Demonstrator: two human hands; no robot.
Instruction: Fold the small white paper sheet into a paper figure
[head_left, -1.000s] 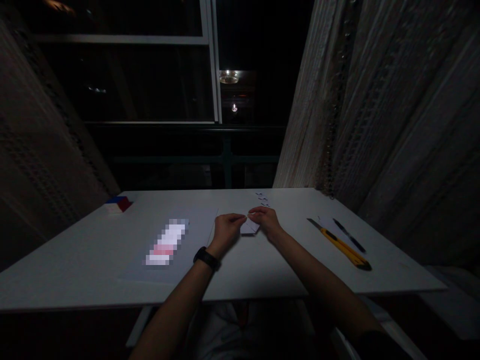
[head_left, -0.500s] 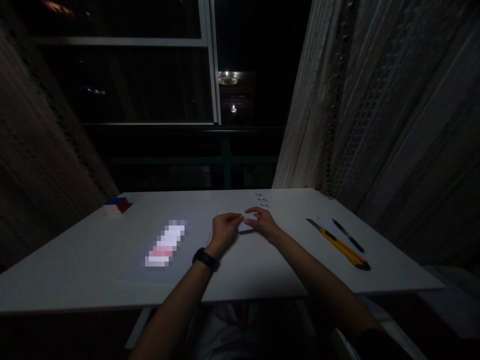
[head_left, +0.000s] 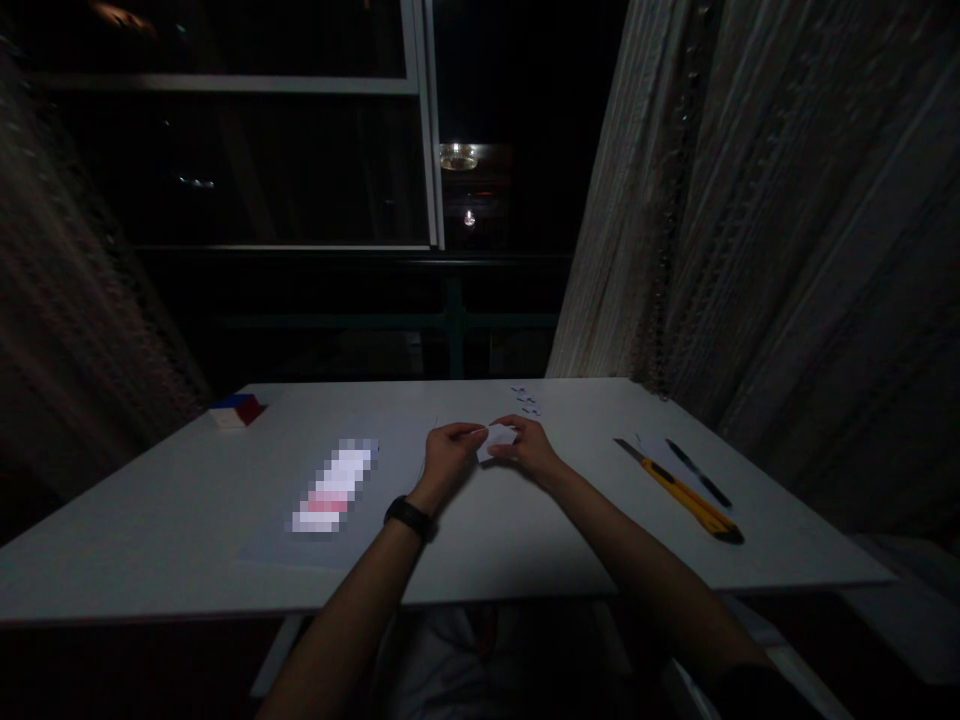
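Between my two hands, over the middle of the table, is a small piece of white paper [head_left: 496,438]. My left hand [head_left: 448,455], with a dark band on its wrist, pinches the paper's left edge between thumb and fingers. On the other side my right hand [head_left: 531,448] grips the paper, its thumb in front and its fingers along the top edge. Just beyond my hands lie several small paper pieces with dark marks [head_left: 527,400]. The light is dim, so any folds in the held paper are hard to make out.
On the white table [head_left: 525,550], a yellow utility knife [head_left: 686,497] with its blade out and a dark pen [head_left: 697,472] lie at right. At left, a lit, pixelated phone-like screen [head_left: 335,487] rests on a large paper sheet [head_left: 262,545]. A coloured cube [head_left: 235,410] stands far left.
The paper between my hands has tilted up, and more of its white face shows now. My right thumb and fingers have closed in on it. The other objects stay put.
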